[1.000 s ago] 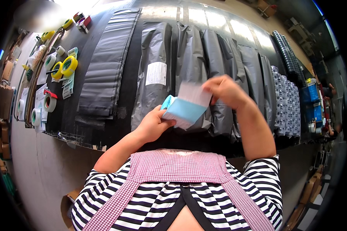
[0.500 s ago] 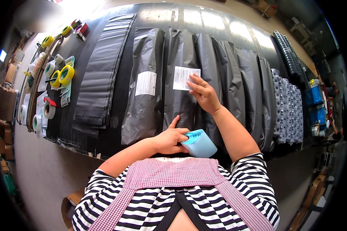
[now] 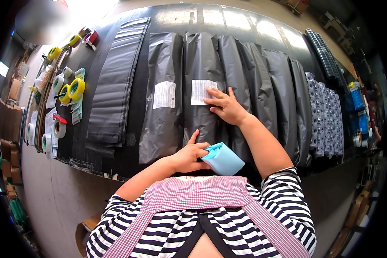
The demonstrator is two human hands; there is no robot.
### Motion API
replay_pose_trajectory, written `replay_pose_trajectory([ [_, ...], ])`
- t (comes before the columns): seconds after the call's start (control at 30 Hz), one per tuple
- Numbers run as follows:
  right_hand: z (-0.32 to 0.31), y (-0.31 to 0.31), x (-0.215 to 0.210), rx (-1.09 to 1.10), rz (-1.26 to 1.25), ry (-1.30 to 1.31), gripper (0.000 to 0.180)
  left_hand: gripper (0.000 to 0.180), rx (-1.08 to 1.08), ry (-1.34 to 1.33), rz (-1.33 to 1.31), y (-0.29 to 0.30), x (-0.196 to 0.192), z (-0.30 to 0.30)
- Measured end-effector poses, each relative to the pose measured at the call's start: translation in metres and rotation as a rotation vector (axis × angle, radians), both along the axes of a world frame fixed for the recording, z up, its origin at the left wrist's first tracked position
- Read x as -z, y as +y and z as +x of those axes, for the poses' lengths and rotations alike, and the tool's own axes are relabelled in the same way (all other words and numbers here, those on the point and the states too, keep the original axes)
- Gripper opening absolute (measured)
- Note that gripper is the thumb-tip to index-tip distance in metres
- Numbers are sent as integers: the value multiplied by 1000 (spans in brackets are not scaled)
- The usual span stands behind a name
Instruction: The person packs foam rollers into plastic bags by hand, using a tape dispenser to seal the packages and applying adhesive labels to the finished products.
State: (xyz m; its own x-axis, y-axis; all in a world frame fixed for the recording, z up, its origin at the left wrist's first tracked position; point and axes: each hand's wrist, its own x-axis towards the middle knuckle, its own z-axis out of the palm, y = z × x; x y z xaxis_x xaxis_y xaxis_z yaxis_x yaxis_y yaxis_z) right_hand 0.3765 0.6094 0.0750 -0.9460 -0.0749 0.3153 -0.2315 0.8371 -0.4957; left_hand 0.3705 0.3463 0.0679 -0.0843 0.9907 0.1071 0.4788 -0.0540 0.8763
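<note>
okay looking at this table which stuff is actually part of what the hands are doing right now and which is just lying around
In use:
right hand pressing the white label onto a grey mailer bag
left hand holding the blue label stack

Lying about:
yellow tape rolls
flat pile of empty grey bags
patterned bags

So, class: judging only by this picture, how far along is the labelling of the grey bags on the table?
Done: the first grey bag carries a white label. In hand: the right hand presses a second label onto the next bag, while the left hand holds the blue label stack. Left: the unlabelled grey bags to the right show no labels.
</note>
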Motion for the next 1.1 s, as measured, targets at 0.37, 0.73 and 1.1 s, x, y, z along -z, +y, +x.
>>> replay_pose_trajectory([
  [0.37,-58,-49,29,292,205,-237,40,19,23,95,-32,2,-4,2],
  [0.73,109,-58,-125,9,-312,332,29,31,-396,-843,122,-17,-11,-3],
  [1.1,158,-105,-81,223,-478,239,55,44,-110,-795,-64,-19,-54,5],
])
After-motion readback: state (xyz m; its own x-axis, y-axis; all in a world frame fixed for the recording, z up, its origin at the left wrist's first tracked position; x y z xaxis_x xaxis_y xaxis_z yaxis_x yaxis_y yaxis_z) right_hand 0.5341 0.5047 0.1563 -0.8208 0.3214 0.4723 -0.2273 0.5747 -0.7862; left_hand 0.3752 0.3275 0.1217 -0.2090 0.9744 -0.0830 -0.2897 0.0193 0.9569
